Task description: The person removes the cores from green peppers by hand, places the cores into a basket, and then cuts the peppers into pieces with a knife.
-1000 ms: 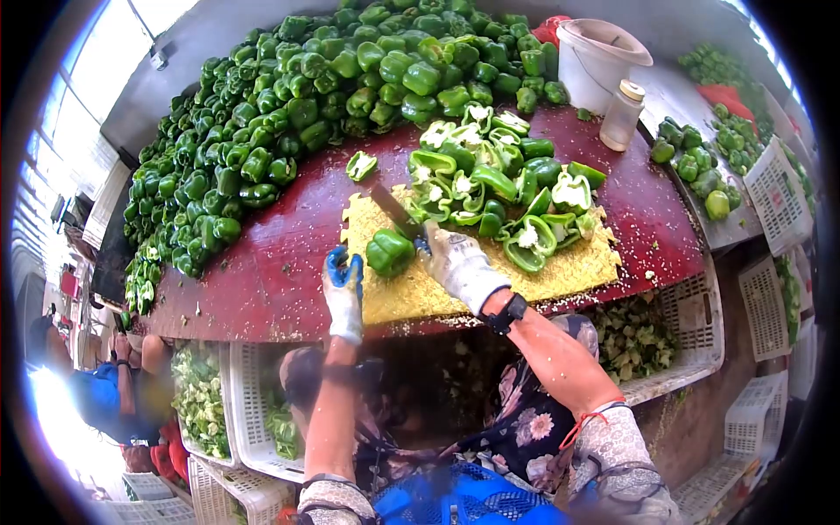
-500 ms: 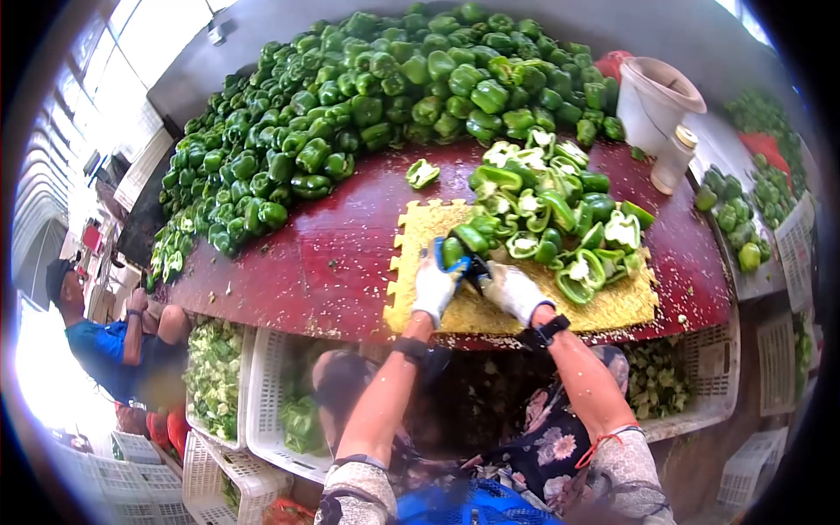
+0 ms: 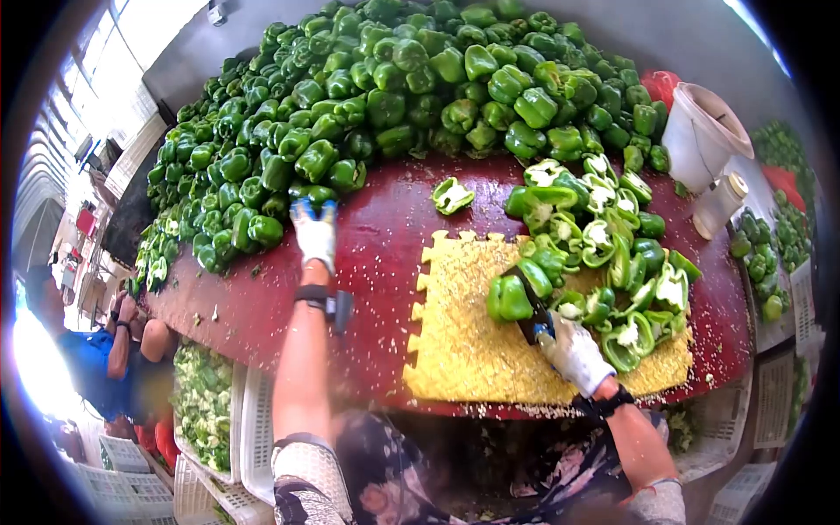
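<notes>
My left hand (image 3: 313,236), in a white glove with blue fingertips, reaches to the near edge of the pile. Its fingers are spread against a whole green bell pepper (image 3: 312,193). My right hand (image 3: 573,350), gloved too, is closed on a knife (image 3: 528,306) with a dark blade. The blade lies beside a green pepper (image 3: 509,299) on the yellow foam mat (image 3: 472,341). Just beyond the right hand lie several cut pepper halves (image 3: 599,241), pale insides showing.
A large heap of whole peppers (image 3: 385,105) covers the back of the red table (image 3: 376,289). One cut half (image 3: 452,196) lies apart. A white bucket (image 3: 700,140) and a jar (image 3: 720,206) stand at right. A crate of trimmings (image 3: 206,398) and another person (image 3: 96,354) are at left.
My left hand has left the mat and moved forward and left to the heap. The right hand, with the knife, has stayed over the mat. The view has shifted slightly.
</notes>
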A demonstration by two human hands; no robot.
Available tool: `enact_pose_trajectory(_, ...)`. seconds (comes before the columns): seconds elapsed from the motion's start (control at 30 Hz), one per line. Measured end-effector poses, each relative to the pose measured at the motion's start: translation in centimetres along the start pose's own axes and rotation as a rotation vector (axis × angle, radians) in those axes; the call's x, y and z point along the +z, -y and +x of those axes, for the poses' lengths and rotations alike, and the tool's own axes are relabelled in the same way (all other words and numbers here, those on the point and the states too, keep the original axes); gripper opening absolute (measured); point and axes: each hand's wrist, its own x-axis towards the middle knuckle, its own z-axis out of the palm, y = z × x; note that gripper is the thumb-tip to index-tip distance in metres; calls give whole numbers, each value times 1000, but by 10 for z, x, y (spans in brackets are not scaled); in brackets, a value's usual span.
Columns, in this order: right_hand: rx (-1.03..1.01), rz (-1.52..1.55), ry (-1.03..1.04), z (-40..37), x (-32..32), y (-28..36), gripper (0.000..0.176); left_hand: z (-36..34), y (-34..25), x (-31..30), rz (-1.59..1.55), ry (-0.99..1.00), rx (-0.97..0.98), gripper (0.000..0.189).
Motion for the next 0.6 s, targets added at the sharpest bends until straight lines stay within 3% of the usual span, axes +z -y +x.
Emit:
enact_pose_trajectory(0.07, 12, 1, -29, -2, -4, 5, 42, 33, 17, -7, -76, 4, -137, 70)
enact_pose_trajectory(0.1, -7, -33, -87, -3, 5, 0, 39, 66, 87, 17, 15, -112, -2, 47)
enact_pose_trajectory(0.2, 85, -55, 22, 0, -8, 12, 39, 74, 27, -10, -397, 143, -485, 47)
enact_pose_trajectory(0.27, 119, -70, 53, 1, -3, 10, 41, 79, 34, 1, -384, 34, -412, 52)
enact_pose_trajectory(0.43, 51, -77, -13, 0, 2, 2, 43, 56, 19, -13, -554, 299, -427, 40)
enact_pose_trajectory(0.47, 52, -59, -16, 0, 3, 2, 43, 49, 10, -14, -425, 328, -480, 32)
enact_pose_trajectory(0.53, 61, -46, 18, 1, -2, 8, 42, 31, 2, -11, -441, 149, -382, 23)
enact_pose_trajectory(0.57, 74, -61, 15, 0, -3, 11, 41, 35, -1, -11, -388, -58, -213, 20)
enact_pose_trajectory(0.6, 89, -80, 9, -1, -4, 11, 41, 35, -2, -16, -284, -87, -203, 18)
